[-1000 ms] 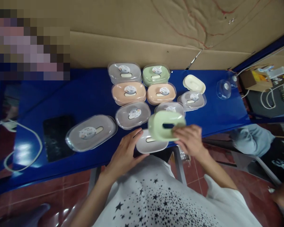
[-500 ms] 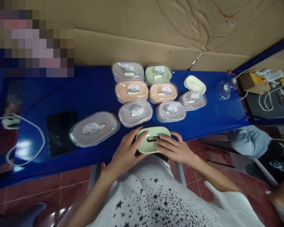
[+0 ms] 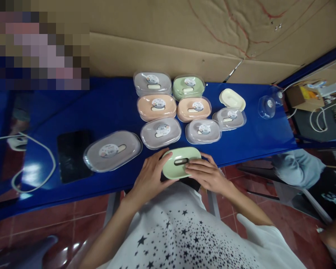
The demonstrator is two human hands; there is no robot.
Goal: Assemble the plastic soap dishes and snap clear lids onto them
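Observation:
Between my hands is a light green oval tray (image 3: pixel 182 170) with a slot in its middle, at the table's front edge. My left hand (image 3: pixel 152 170) grips its left end, thumb on top. My right hand (image 3: pixel 207 172) holds the right end, with fingers laid over the top beside the slot. Just beyond it are grey oval boxes under clear lids with round labels, one grey box (image 3: pixel 161 133) and another grey box (image 3: pixel 204 132). To the left lies a longer grey box (image 3: pixel 112 151), tilted slightly.
Behind stand peach boxes (image 3: pixel 154 104), a green box (image 3: pixel 189 84) and a cream tray (image 3: pixel 232 99). Clear lids (image 3: pixel 266 107) lie at the right. A black tablet-like slab (image 3: pixel 74 157) and a white cable (image 3: pixel 52 153) are left. A seated person (image 3: pixel 299 172) is at right.
The green tray stays in both hands and has risen very slightly in view. My left thumb and right fingers have shifted a little. The boxes have not moved on the table.

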